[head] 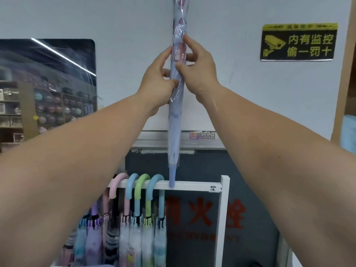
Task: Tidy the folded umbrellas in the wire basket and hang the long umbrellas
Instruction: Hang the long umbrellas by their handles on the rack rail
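a black-and-yellow wall sign (298, 42) read "内有监控 偷一罚十", a dark panel (200, 166) behind the white rail (192, 185) showed red "火" among half-hidden characters, and the rail's small label (213, 188) was illegible.

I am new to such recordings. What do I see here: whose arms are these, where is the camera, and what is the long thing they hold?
No machine here: a person wears one camera on the head, so the picture looks forward and down along both bare arms. The left hand and the right hand both grip a long lilac umbrella in clear plastic, held upright. Its lower end is at a white rail, where four other long umbrellas hang by curved handles. A yellow-and-black sign is on the wall.
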`<action>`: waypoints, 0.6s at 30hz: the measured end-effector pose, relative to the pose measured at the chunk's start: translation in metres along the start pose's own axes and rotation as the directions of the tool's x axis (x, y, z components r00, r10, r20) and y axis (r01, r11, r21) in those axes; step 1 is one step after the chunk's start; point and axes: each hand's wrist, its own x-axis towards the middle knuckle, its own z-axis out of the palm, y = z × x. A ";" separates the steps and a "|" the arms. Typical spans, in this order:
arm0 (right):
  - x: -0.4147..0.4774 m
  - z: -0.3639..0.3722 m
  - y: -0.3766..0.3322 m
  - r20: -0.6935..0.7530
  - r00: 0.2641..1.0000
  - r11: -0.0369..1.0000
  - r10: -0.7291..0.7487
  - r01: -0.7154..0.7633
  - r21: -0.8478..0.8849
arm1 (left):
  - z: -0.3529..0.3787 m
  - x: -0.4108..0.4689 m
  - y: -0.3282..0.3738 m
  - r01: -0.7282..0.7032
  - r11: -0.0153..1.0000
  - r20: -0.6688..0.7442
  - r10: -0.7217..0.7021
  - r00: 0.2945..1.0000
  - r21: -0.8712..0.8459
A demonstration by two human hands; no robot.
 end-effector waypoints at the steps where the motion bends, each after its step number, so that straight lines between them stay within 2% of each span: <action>1: 0.001 0.002 0.001 -0.002 1.000 1.000 -0.001 0.001 -0.003 | 0.000 0.001 -0.001 0.000 1.000 -0.001 0.000 1.000 0.000; 12: 0.015 0.003 0.010 -0.013 1.000 0.998 -0.020 0.020 -0.053 | 0.004 0.013 -0.006 -0.007 0.999 -0.011 0.007 1.000 -0.041; 18: -0.002 0.004 0.025 0.004 1.000 0.999 0.020 -0.020 -0.048 | 0.010 0.004 -0.024 0.010 0.999 -0.006 -0.011 1.000 -0.037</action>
